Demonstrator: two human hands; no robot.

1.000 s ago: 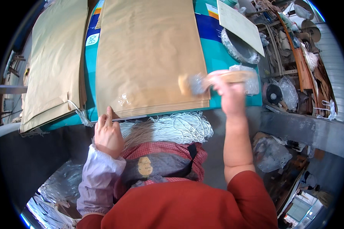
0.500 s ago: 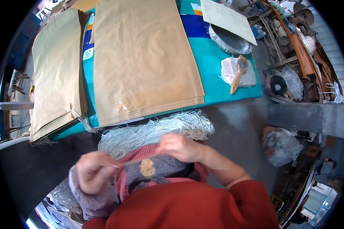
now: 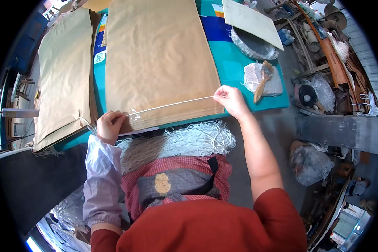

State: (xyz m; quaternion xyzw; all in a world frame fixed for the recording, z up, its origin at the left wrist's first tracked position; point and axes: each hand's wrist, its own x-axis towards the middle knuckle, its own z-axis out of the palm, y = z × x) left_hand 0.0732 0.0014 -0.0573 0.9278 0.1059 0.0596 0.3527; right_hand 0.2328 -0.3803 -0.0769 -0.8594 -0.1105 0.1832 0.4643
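1. Left hand (image 3: 109, 126) pinches one end of a white string (image 3: 172, 104); right hand (image 3: 230, 100) pinches the other end between thumb and fingertips. String is stretched taut, lying across the near edge of the brown paper stack (image 3: 159, 63) on the teal table (image 3: 239, 71).
2. Risk: string drifts off line. It runs slightly slanted relative to the stack's near edge, so uneven pull from either hand would likely skew it further.
3. Risk: end slips out. Both pinches are small, at the very tips of a thin cord; more tension could pull it free.
4. Risk: top sheet shifts or creases. A shiny wet-looking patch (image 3: 135, 117) sits near the left end; dragging the string could smear it.
5. Risk: snagging. Bundle of loose white strings (image 3: 185, 143) lies just below the table edge on the apron (image 3: 176, 185), close to both wrists.
6. Brush (image 3: 262, 82) on plastic sheet (image 3: 256, 75), well right, apart from the hands.
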